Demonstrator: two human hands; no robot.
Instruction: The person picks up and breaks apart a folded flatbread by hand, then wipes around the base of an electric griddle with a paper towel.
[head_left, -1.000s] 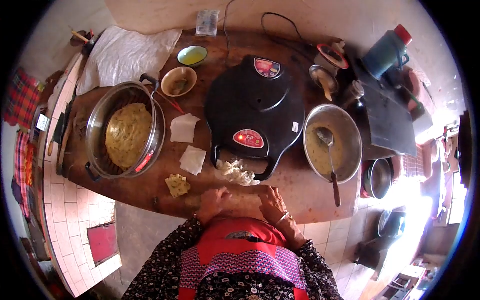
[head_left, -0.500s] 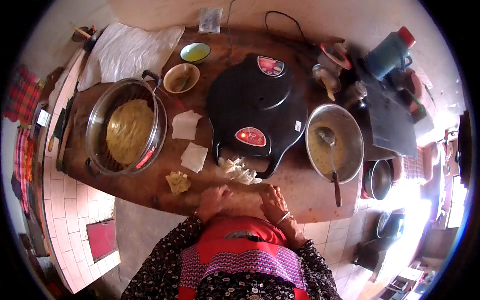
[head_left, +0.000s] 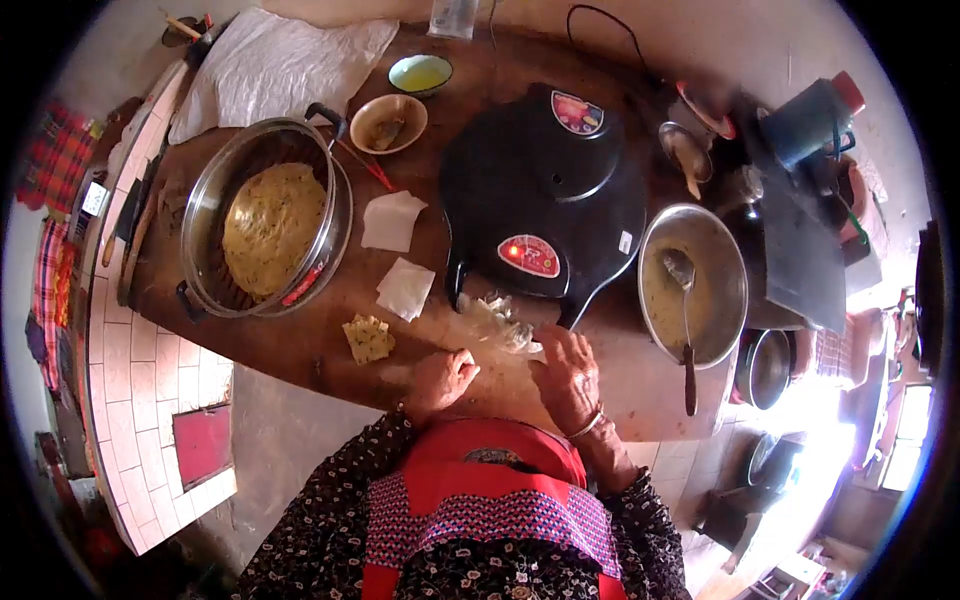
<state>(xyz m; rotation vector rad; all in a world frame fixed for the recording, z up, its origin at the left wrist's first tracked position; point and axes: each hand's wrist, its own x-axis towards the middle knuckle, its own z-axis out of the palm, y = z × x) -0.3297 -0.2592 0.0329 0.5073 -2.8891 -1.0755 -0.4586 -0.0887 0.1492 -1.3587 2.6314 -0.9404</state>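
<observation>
Both hands lay low in the frame, at the near edge of the brown wooden table (head_left: 600,370). The right hand (head_left: 567,375) rested flat, fingers spread and loose, tips touching the crumpled clear plastic glove or wrap (head_left: 500,322); nothing was gripped. The left hand (head_left: 440,378) sat curled on the wood, fingers bent inward, apparently empty, though I could not tell for certain.

The plastic lay just below centre, against the front handle of the closed black electric griddle pan (head_left: 540,195), whose red lamp was lit.

Judgement: the plastic looked thin, limp and nearly weightless, probably greasy and inclined to cling. A pinch at any raised fold would do; it would not hold its shape.

Left of centre: two white paper squares (head_left: 395,250) and a small yellow pancake scrap (head_left: 368,338). Upper left: a steel steamer pot holding a round yellow pancake (head_left: 265,230). Right: a steel bowl of batter with a ladle (head_left: 692,290).
</observation>
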